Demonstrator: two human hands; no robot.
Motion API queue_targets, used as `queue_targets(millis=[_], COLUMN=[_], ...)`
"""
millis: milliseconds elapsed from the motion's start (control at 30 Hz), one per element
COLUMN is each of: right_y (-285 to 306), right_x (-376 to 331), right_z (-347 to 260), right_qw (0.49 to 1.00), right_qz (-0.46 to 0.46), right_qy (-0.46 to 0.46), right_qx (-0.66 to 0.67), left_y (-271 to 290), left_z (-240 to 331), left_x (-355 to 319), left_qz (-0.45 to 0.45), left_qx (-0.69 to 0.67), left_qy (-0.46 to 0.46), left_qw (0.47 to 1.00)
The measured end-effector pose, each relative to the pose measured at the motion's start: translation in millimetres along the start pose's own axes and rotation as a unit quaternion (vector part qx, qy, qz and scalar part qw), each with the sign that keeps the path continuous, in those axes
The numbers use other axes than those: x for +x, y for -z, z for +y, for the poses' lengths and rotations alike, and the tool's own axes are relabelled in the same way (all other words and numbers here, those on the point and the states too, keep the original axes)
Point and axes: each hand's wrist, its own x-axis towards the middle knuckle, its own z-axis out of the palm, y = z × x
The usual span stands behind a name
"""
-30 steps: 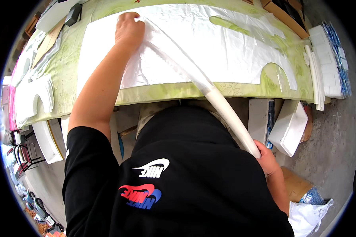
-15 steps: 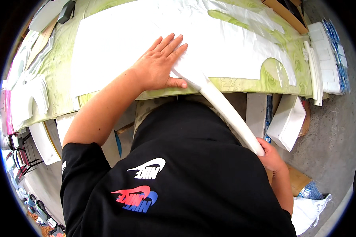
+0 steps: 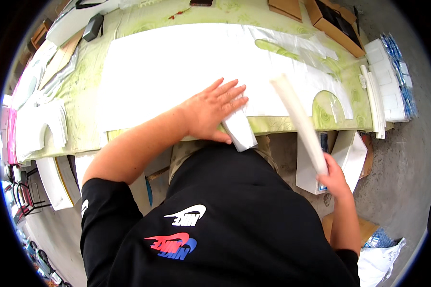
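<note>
Open brown cardboard boxes (image 3: 337, 24) at the tabletop's far right corner, dark inside. Stack of blue-and-white wrapped packs (image 3: 400, 71) just past the right edge. White boxes (image 3: 342, 160) under the near right edge. Crumpled white bag (image 3: 380, 260) on floor, lower right.

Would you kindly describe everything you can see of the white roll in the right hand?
The white roll is a long, slim tube of what looks like rolled white sheet or film. The right hand grips its lower end beside the table's near edge. It tilts up and leftward, its free upper end raised over the large white sheet on the table. Nothing else visibly touches it.
</note>
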Motion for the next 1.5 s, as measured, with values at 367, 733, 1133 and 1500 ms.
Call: queue_targets(millis=[367, 733, 1133, 1500], right_y=[-54, -32, -36, -132], right_x=[146, 198, 210, 74], right_z=[-137, -124, -108, -72], right_qw=[0.885, 0.897, 0.806, 0.975], right_qz=[-0.023, 0.144, 0.229, -0.154], right_qy=[0.300, 0.232, 0.323, -0.030], right_qx=[-0.355, -0.346, -0.440, 0.159], left_y=[-37, -22, -24, -6], left_z=[45, 50, 48, -32], left_x=[-10, -18, -12, 13], left_qz=[0.074, 0.121, 0.072, 0.170], left_qx=[-0.009, -0.024, -0.013, -0.022], left_qy=[-0.016, 0.024, 0.008, 0.193], left_qw=[0.997, 0.992, 0.997, 0.966])
